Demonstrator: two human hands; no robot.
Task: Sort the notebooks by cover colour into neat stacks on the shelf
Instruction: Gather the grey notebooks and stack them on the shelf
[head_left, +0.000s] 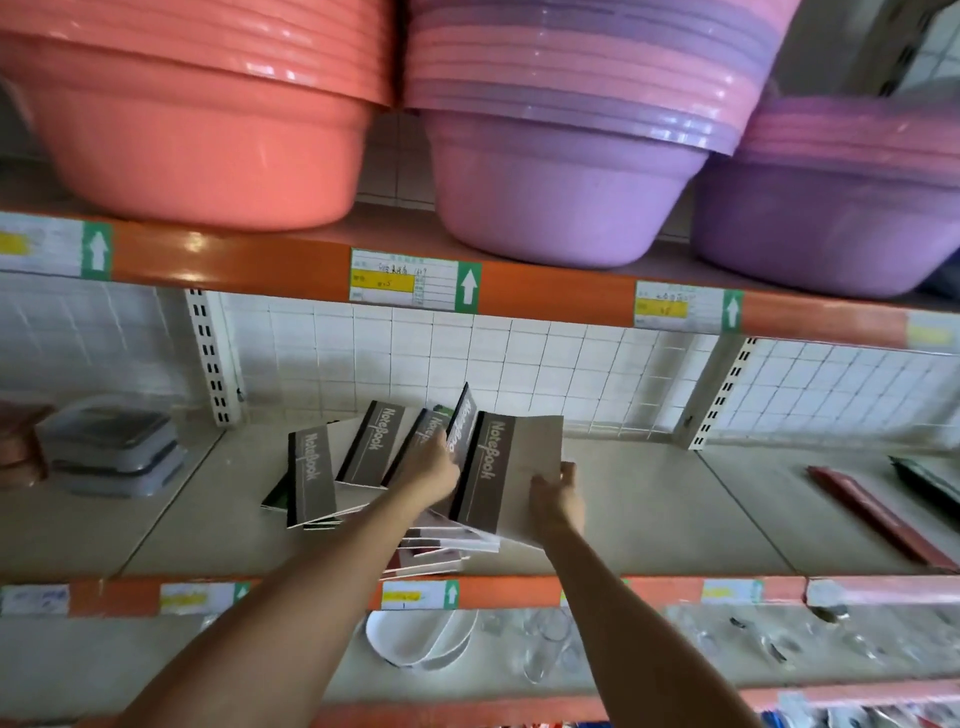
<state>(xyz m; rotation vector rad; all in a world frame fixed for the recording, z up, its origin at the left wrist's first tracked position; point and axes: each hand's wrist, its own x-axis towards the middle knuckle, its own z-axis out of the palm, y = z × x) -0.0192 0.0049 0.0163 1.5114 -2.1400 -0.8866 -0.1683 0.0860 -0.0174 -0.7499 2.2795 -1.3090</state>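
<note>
Grey notebooks (363, 462) marked "NoteBook" lie fanned on a beige shelf (649, 509) before white tiled wall; basins (208, 145) sit above orange rails with price tags. The right hand (558, 499) pinches one notebook (511, 473); the left hand (431, 470) grip is hidden among covers, cannot tell

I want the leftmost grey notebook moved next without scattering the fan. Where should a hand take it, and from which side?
Take the leftmost grey notebook by its near bottom edge, coming from the front of the shelf. That edge overhangs the books under it, so fingers can probably slip beneath with the thumb on the cover. Its right side is overlapped by the next notebook, and the left hand is busy there.
</note>
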